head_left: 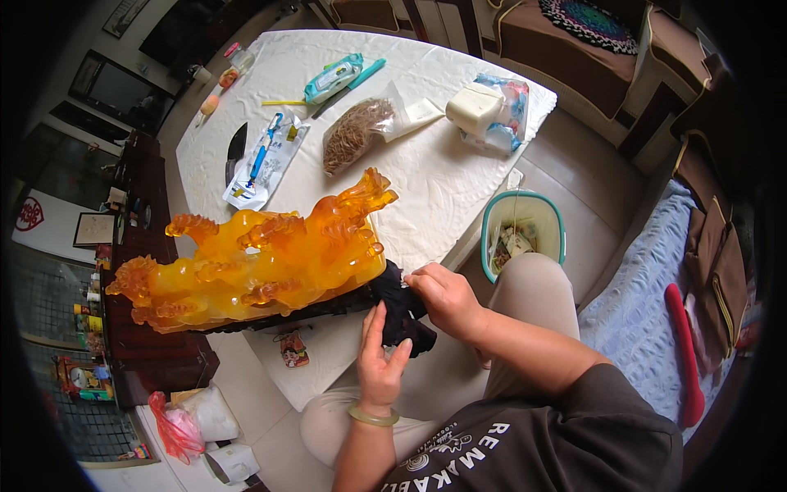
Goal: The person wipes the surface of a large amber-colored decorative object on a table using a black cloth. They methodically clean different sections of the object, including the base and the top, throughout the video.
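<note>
The amber-orange carved figure (270,266) lies to the left of both hands, its long axis running roughly left to right over the near-left part of the table, its right end closest to the person. At that end sits a bunched dark cloth (402,316), with the figure on its left and the hands around its right and near sides. The right hand (447,299) is curled with its fingertips drawn together on the cloth's right side, pinching it as far as the angle lets one judge. The left hand (381,361) is spread, fingers straight and thumb apart, against the cloth's near edge; both hands are about equally near the figure's right end.

The table (434,221) wears a wrinkled white cover. On its far side lie a bag of brown strands (357,135), a teal wipes pack (334,78) and a white block (475,108); a dark blade (237,143) lies farther left. A teal-rimmed bin (562,238) stands to the right, beside the person's knee, with a blue-covered seat (635,275) beyond it
</note>
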A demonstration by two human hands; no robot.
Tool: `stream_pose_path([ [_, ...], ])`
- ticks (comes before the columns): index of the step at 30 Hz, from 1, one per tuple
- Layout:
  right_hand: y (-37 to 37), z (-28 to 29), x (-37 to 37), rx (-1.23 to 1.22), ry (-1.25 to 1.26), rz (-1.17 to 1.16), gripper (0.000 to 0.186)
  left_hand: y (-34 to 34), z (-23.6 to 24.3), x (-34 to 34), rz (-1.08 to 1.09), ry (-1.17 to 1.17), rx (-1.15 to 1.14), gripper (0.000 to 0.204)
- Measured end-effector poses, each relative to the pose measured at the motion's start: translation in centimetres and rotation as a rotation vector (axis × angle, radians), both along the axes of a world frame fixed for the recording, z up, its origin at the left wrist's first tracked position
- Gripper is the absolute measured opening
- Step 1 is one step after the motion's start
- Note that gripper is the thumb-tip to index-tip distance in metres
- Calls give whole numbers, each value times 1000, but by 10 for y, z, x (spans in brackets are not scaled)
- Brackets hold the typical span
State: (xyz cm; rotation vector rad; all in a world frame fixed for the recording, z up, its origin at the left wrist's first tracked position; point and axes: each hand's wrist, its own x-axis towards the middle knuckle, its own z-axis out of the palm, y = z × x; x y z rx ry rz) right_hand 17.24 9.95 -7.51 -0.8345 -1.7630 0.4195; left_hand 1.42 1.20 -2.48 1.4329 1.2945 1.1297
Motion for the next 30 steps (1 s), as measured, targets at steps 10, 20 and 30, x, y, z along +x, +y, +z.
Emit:
stream_pose_path([
  [10, 5, 28, 3, 39, -195, 7, 27, 0, 8, -5, -2, -145, -55, 68],
  [20, -13, 60, 8, 172, -256, -54, 28, -13, 21, -3, 21, -230, -103, 63],
  [30, -14, 88, -1, 197, -439, -57, 25, -14, 29, -5, 68, -312, -118, 61],
])
